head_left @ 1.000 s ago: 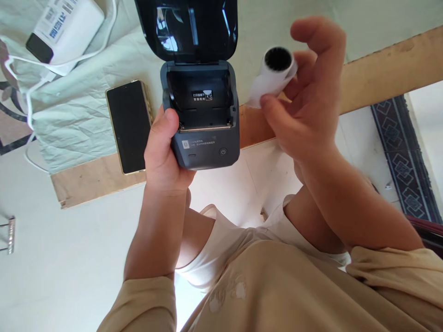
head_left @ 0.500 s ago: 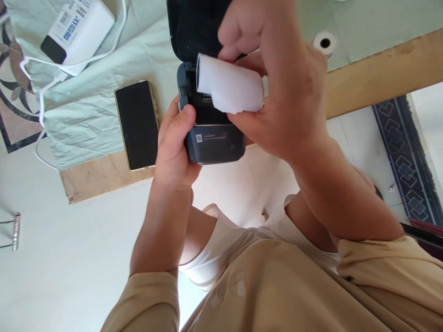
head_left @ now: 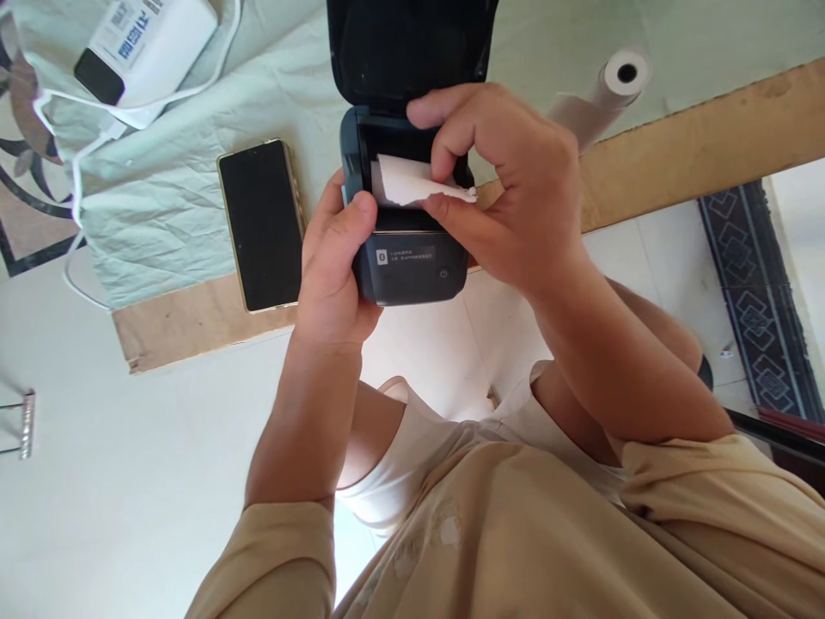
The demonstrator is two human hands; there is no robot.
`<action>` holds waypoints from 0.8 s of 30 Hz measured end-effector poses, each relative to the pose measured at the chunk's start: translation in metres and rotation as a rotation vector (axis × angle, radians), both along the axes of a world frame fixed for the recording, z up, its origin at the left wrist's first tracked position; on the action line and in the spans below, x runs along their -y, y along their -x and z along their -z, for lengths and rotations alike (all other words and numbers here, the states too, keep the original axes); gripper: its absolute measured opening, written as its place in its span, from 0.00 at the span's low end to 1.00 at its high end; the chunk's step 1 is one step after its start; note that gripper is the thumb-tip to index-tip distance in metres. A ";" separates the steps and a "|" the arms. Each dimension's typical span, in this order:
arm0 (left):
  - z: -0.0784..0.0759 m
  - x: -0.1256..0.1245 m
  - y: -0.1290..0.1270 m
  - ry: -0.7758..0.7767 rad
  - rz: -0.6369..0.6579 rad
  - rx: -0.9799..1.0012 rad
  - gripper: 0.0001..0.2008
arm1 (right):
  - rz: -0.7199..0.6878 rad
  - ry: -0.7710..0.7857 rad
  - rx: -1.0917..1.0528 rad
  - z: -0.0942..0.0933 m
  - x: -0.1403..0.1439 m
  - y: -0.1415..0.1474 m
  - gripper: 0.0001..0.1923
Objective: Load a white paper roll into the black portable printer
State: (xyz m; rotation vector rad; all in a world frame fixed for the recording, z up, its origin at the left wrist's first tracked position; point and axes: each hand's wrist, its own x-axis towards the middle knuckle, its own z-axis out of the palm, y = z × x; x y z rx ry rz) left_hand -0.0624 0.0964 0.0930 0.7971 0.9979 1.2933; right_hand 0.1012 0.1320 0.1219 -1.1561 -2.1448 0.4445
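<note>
A small dark label printer (head_left: 412, 275) is held over the table's front edge, its black lid (head_left: 412, 47) swung up. My left hand (head_left: 339, 266) grips the printer's left side, thumb on the rim. Inside the open compartment sits a white paper roll (head_left: 393, 176), partly hidden by its own loose end and my fingers. My right hand (head_left: 509, 180) pinches that loose, torn-edged paper end between thumb and a finger; its index finger stretches out near the lid's hinge.
A phone (head_left: 261, 225) lies left of the printer. Behind it are a white device (head_left: 158, 52) and a white cable (head_left: 76, 185) on the green cloth (head_left: 174, 189). A second paper roll (head_left: 612, 86) with a trailing strip lies to the right, beside the wooden edge (head_left: 683, 133).
The paper roll has gone down from above the printer into its compartment. My right hand has shifted from holding the roll to pinching its loose end.
</note>
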 end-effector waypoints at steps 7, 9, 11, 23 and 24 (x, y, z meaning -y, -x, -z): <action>-0.001 -0.002 0.000 -0.101 -0.021 0.058 0.15 | -0.187 -0.146 -0.101 0.006 0.006 -0.005 0.06; 0.000 -0.001 0.001 -0.095 -0.012 0.095 0.11 | -0.304 -0.196 -0.148 0.008 0.008 -0.005 0.11; 0.004 0.000 0.002 -0.103 -0.036 0.098 0.12 | -0.308 -0.235 -0.260 0.011 0.005 -0.006 0.16; 0.019 -0.004 0.014 -0.158 -0.001 -0.037 0.21 | -0.232 0.005 -0.777 0.033 -0.019 -0.010 0.20; 0.019 -0.004 0.014 -0.155 0.002 -0.043 0.22 | -0.219 0.022 -0.739 0.033 -0.016 -0.008 0.19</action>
